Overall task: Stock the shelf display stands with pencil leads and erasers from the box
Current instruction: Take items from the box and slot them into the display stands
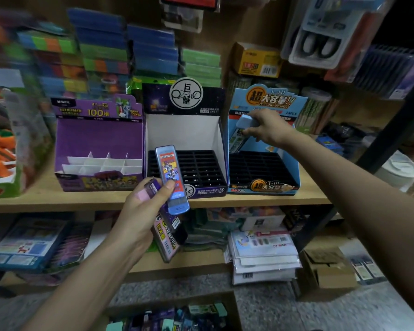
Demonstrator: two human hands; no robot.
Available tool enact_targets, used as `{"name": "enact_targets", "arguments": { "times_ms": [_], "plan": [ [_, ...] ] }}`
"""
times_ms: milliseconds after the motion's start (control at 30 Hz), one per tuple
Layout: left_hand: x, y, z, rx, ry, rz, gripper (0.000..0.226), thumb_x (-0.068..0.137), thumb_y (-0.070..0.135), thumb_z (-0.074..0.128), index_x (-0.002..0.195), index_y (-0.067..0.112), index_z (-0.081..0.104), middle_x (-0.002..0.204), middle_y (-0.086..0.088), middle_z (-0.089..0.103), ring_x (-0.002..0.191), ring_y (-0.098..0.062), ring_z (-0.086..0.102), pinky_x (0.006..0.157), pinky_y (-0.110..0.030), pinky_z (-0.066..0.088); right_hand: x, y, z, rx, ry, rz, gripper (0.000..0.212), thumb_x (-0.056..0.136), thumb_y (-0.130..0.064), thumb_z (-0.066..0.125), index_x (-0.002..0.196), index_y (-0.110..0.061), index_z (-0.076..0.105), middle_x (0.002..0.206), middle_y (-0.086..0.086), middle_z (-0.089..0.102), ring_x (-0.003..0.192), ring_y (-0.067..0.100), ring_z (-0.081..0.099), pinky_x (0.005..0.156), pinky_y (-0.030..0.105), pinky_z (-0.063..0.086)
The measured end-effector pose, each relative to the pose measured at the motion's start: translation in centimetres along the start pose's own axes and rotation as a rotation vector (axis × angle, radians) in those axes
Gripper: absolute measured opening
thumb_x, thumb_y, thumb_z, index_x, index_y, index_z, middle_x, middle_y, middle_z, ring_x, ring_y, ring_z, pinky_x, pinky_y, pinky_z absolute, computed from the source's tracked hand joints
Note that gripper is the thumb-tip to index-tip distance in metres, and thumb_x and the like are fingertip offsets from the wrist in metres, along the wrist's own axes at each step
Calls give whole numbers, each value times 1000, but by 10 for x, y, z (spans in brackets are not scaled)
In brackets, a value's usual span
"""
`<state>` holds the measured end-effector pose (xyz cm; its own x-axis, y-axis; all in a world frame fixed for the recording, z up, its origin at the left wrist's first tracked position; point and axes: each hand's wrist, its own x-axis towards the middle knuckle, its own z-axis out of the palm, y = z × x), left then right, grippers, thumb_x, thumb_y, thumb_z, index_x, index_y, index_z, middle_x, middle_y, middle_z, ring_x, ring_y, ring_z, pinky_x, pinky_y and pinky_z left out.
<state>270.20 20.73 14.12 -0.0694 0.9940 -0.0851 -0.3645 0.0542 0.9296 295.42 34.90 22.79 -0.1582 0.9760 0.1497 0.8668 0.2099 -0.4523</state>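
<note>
Here, light-blue lead case (245, 121) in right grip (266, 129), over blue stand (261, 188)

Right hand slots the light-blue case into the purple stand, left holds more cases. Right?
No: head view shows the right hand holding the light-blue case at the blue stand, not the purple stand. The left hand does hold cases.
</note>
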Motion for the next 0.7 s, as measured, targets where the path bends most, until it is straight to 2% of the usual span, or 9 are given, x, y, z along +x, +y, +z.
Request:
{"name": "enact_targets", "arguments": {
  "times_ms": [100,200,333,433,500,600,700],
  "plan": [
    [-1,0,0,-10,-6,-1,10,87,13,61,79,15,55,64,3,70,55,-8,65,49,-18,52,1,3,13,154,188,25,32,85,-10,66,100,-14,38,99,6,54,81,20,54,58,23,41],
    [-1,2,-1,-18,-2,0,10,86,13,61,79,15,55,63,3,70,55,-8,65,48,-18,51,-1,7,21,233,253,10,27,88,-11,63,103,-15,41,104,6,55,93,24,56,70,33,46],
    [-1,4,-3,-24,1,-3,9,85,14,62,79,15,56,63,3,71,55,-8,66,47,-18,50,3,12,15,227,176,-16,22,89,-8,61,106,-12,46,110,13,57,101,31,57,82,43,49],
    [-2,5,-4,-29,-3,-5,11,86,14,63,77,17,56,63,4,70,55,-8,66,48,-19,51,7,13,6,185,94,-51,21,89,-9,61,104,-11,47,106,11,55,100,30,55,78,36,44],
    [-2,5,-5,-33,-8,-7,11,86,14,62,77,17,56,64,4,70,56,-8,66,49,-19,52,9,12,-1,166,46,-66,18,89,-8,61,101,-13,48,103,11,54,99,30,54,77,34,43],
    [-1,5,-8,-33,-13,-4,8,85,15,62,79,16,57,66,3,71,58,-8,67,50,-20,53,13,11,-9,77,-42,-94,17,87,-4,62,101,-5,51,98,11,57,96,31,57,77,35,46],
    [1,4,-9,-35,-15,2,6,84,16,63,80,16,58,67,3,72,59,-9,67,51,-20,53,12,8,-2,71,-76,-82,15,87,-1,61,95,-9,51,89,10,57,83,28,59,65,28,48]
  ]
}}
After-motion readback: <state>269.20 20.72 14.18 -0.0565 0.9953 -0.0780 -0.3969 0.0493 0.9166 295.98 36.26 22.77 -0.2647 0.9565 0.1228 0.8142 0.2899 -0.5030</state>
